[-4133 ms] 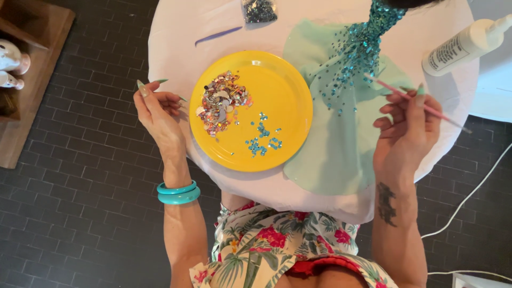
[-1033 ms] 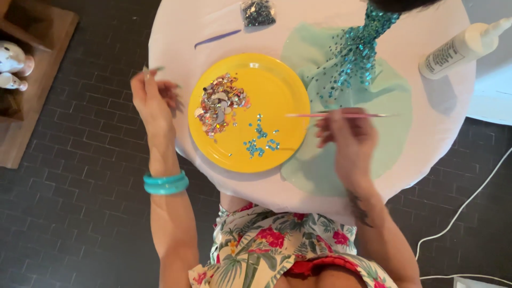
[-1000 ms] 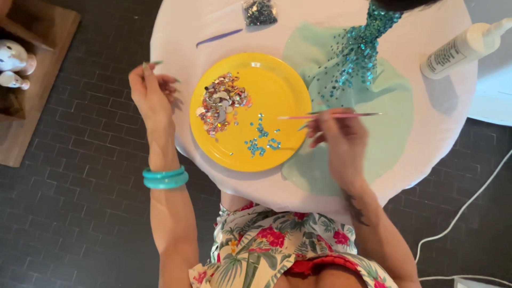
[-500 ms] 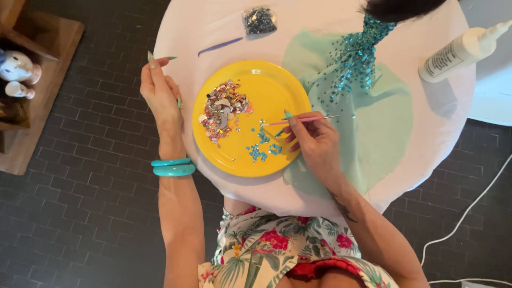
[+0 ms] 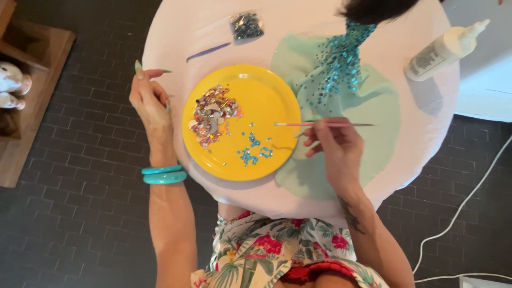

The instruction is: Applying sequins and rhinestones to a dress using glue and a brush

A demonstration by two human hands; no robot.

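Glue bottle (image 5: 444, 49), white with grey label, lies at table's (image 5: 176, 48) right edge.

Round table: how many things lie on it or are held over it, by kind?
Yellow plate: 1
Mint fabric piece: 1
Glue bottle: 1
Sequin bag: 1
Purple stick: 1
Thin pink stick, in right hand: 1
Total: 6

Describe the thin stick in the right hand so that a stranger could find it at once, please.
On the round white table lies a yellow plate. The right hand holds a thin pink stick level, its tip over the plate's right rim. Unlike the purple stick lying flat beyond the plate, it is held in the fingers.
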